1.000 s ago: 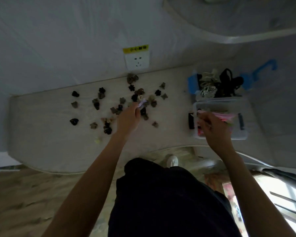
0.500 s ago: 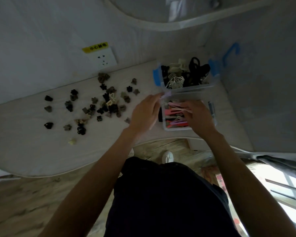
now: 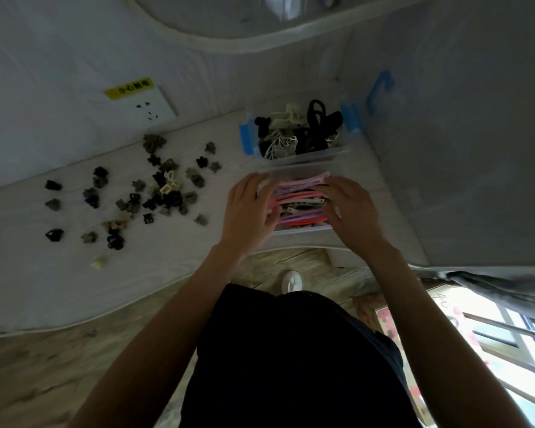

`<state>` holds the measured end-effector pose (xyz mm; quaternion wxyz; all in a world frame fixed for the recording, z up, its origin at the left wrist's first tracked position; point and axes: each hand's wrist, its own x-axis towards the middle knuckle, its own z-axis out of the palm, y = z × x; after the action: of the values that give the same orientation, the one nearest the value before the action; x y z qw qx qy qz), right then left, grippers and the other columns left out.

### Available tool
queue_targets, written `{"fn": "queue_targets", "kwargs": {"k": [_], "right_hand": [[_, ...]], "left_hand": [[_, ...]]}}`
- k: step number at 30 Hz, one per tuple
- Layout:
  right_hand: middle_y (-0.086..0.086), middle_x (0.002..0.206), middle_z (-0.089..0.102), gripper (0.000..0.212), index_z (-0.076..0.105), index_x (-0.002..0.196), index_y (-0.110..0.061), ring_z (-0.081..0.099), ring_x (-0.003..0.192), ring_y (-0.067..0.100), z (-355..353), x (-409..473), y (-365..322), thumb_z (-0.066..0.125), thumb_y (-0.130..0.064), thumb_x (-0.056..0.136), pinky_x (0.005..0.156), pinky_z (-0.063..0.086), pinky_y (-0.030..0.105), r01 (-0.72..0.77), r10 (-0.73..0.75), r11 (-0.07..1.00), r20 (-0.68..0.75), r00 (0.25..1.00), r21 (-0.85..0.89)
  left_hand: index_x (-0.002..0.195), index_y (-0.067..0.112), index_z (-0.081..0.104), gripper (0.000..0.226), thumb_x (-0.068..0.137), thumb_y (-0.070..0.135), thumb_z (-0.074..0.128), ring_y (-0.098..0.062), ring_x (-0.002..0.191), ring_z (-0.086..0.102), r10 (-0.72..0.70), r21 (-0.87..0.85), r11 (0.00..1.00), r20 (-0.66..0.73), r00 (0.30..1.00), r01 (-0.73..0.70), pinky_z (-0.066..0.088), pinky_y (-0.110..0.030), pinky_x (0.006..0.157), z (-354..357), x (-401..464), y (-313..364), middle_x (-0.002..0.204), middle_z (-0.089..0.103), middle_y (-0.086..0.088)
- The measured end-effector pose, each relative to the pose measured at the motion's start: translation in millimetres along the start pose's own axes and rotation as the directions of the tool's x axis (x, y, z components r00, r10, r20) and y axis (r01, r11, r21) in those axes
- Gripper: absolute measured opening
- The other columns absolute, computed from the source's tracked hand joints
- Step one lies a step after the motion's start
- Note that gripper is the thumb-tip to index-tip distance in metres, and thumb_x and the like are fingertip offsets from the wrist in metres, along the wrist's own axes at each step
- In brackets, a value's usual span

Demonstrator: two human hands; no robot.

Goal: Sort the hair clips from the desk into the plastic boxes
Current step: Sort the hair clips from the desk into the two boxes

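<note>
White desk (image 3: 59, 282) against white wall, socket (image 3: 149, 108) above. Small claw clips (image 3: 164, 193) scattered left. Left hand (image 3: 247, 211), right hand (image 3: 352, 211), fingers relaxed, rest on pink clips (image 3: 300, 196) in near clear box (image 3: 300, 234); far box (image 3: 303, 156) behind.

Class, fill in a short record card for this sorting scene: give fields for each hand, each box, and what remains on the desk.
Left hand: left hand rests with straight fingers on the near box's left end
Right hand: right hand rests with spread fingers on its right end
Near box: clear near box holds long pink and red clips
Far box: far box with blue latches holds black and cream clips
Desk: many small dark claw clips lie scattered on the desk, unsorted
</note>
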<state>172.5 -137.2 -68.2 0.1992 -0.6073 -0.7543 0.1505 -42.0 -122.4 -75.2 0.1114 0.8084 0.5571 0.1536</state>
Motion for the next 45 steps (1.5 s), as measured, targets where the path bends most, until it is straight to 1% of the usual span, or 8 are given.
{"fn": "queue_targets", "kwargs": {"k": [7,15,21,25,31,39,42,45], "right_hand": [[-0.002,0.145,0.042,0.039,0.055,0.125,-0.032,0.031,0.135,0.029,17,25,-20,0.055,-0.041,0.087,0.112,0.023,0.05,0.085,-0.031,0.986,0.344,0.938,-0.144],[0.012,0.114,0.062,0.033,0.063,0.111,-0.013,0.054,0.108,0.034,16,41,-78,0.061,-0.027,0.081,0.094,0.043,0.043,0.109,-0.111,0.993,0.041,0.993,0.054],[0.012,0.156,0.01,0.072,0.019,0.146,-0.019,0.007,0.143,0.028,102,55,-159,0.056,-0.039,0.087,0.115,0.01,0.036,0.077,-0.172,0.966,0.391,0.904,0.246],[0.017,0.157,-0.002,0.074,0.011,0.147,-0.019,-0.005,0.144,0.033,143,82,-164,0.037,-0.052,0.087,0.117,-0.001,0.043,-0.116,0.063,0.98,0.294,0.954,0.165],[0.014,0.157,0.006,0.057,0.016,0.147,-0.013,0.003,0.145,0.029,168,135,-157,0.038,-0.032,0.098,0.119,0.003,0.047,-0.295,0.25,0.929,0.207,0.946,0.225],[0.009,0.15,0.033,0.036,0.05,0.127,-0.012,0.016,0.143,0.024,196,137,-213,0.036,-0.029,0.099,0.118,0.009,0.038,-0.08,-0.048,0.94,0.36,0.932,0.332],[0.009,0.142,0.044,0.029,0.058,0.115,-0.013,0.03,0.137,0.021,193,142,-224,0.04,-0.028,0.098,0.113,0.024,0.036,-0.037,-0.125,0.913,0.366,0.922,0.406],[0.012,0.142,0.041,0.034,0.056,0.119,-0.015,0.032,0.133,0.024,190,165,-225,0.039,-0.032,0.095,0.111,0.023,0.034,-0.022,-0.093,0.935,0.304,0.948,0.353]], "left_hand": [[0.138,0.014,0.041,0.062,0.087,0.05,0.045,-0.025,0.132,0.038,-0.112,-0.24,0.962,0.075,0.991,0.127,0.031,-0.039,0.112,4,-20,-18,0.141,0.046,-0.008],[0.124,0.013,0.053,0.04,0.089,0.032,0.051,-0.021,0.111,0.051,-0.294,-0.275,0.93,-0.157,0.943,0.244,0.04,-0.033,0.097,-27,-49,-52,0.127,0.057,-0.007],[0.137,0.016,0.04,0.069,0.076,0.048,0.048,-0.038,0.132,0.031,-0.783,-0.241,0.616,-0.297,0.547,0.75,0.028,-0.056,0.106,-39,-136,-129,0.143,0.035,-0.019],[0.146,0.021,0.024,0.086,0.073,0.065,0.042,-0.04,0.141,0.014,-0.903,-0.317,0.423,-0.223,0.367,0.849,0.015,-0.058,0.111,-43,-164,-177,0.154,0.015,-0.019],[0.147,0.014,0.016,0.079,0.082,0.055,0.034,-0.026,0.146,0.008,-0.899,-0.339,0.432,-0.086,0.43,0.836,0.003,-0.05,0.118,-34,-143,-213,0.157,0.012,-0.011],[0.147,0.019,0.017,0.071,0.087,0.056,0.019,-0.014,0.145,0.005,-0.642,-0.32,0.712,0.063,0.764,0.625,-0.005,-0.041,0.118,-27,-94,-215,0.157,0.017,-0.001],[0.144,0.017,0.029,0.06,0.092,0.047,0.028,-0.021,0.143,0.018,-0.575,-0.355,0.772,-0.036,0.817,0.527,0.013,-0.041,0.119,-44,-106,-225,0.153,0.029,-0.007],[0.137,0.015,0.042,0.049,0.094,0.037,0.035,-0.026,0.138,0.029,-0.636,-0.315,0.767,-0.252,0.729,0.559,0.019,-0.038,0.116,-62,-132,-253,0.146,0.039,-0.01]]}}
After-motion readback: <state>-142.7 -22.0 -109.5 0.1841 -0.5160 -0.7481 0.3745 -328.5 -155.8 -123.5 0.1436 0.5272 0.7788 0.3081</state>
